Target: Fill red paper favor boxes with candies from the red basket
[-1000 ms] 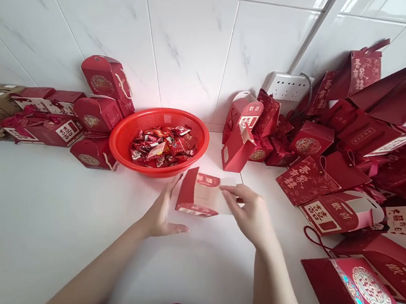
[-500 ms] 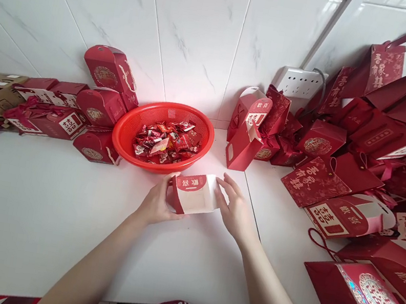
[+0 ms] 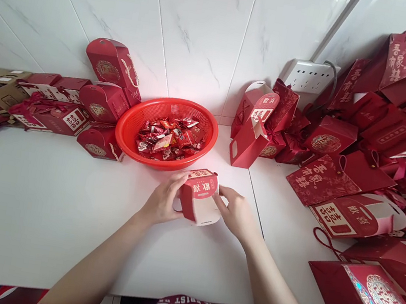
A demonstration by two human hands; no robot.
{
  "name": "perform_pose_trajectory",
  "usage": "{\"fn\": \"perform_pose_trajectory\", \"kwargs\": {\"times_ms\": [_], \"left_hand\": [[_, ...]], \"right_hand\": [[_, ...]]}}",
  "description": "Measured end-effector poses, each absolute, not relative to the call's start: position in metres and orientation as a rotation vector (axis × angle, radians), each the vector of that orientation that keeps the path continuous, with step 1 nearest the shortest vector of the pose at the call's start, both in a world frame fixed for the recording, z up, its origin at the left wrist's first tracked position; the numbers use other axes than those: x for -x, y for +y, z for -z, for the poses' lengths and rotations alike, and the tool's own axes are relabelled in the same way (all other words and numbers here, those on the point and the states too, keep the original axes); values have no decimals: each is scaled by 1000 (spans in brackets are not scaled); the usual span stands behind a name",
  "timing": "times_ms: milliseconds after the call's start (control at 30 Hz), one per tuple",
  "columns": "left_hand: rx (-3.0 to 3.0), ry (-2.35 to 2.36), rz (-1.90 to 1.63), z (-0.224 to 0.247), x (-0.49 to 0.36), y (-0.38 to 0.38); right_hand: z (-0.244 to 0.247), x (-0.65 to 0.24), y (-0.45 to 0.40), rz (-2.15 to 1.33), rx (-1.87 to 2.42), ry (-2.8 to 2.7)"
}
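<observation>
A small red and white gift box (image 3: 200,195) is held just above the white table, in front of the basket, its pale flap toward me. My left hand (image 3: 164,198) grips its left side, thumb low and fingers on top. At its right edge my right hand (image 3: 237,210) holds the side with thumb and fingers; some fingertips are hidden behind the box. Behind it stands a red plastic basket (image 3: 124,131) with wrapped sweets (image 3: 172,138) inside.
Stacked red boxes (image 3: 104,102) stand left of the basket, brown card boxes (image 3: 6,95) farther left. An upright red box (image 3: 250,145) is at the back right. Many red gift bags (image 3: 342,178) crowd the right side. A power strip (image 3: 309,77) is on the wall.
The box has been turned and tilted in my hands, so its printed top panel and the rounded flap now show. Both hands have shifted slightly right with it, and the view has moved a little.
</observation>
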State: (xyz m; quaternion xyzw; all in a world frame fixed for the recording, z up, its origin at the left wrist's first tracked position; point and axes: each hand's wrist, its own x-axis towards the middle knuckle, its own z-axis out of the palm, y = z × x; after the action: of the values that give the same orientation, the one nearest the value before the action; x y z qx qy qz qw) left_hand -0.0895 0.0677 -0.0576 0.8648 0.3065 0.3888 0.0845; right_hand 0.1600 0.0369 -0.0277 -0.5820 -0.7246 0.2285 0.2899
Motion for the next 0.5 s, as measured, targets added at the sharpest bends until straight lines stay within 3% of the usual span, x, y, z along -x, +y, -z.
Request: {"fn": "perform_pose_trajectory", "kwargs": {"times_ms": [267,500], "left_hand": [[-2829,803,-1170,52,86,68],[-2929,775,-1134,54,82,61]], "right_hand": [[21,-169,37,-310,1133,-1844],[21,-170,41,-902,1190,-1577]]}}
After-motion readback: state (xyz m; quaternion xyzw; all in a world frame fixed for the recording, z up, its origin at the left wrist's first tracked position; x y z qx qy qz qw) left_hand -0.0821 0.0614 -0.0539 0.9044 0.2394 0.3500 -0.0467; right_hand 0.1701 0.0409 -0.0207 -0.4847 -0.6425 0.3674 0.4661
